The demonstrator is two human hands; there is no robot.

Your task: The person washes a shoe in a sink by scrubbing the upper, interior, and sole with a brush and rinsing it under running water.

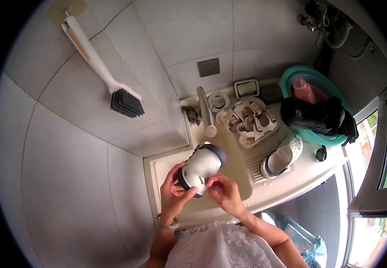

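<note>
Over the sink [189, 207], my left hand [173, 190] grips a white clog [204, 161] with a dark grey sole, tilted with its rounded upper toward me. Its fingers wrap round the left side and the thumb presses on the near end. My right hand [225, 192] is closed in a pinch against the clog's right side; whatever is between those fingertips is hidden. The matching clog [283, 156] rests on the ribbed drainboard to the right. Behind it lies a pair of beige sandals [251, 120]. The faucet [206, 111] stands just beyond the held clog.
At the right, a green basin [294, 73] holds a pink bottle [307, 91] and black items [314, 114]. A small black round object [321, 154] sits near the counter's edge. A soap dish [246, 89] stands by the wall; a brush [99, 67] hangs at the left.
</note>
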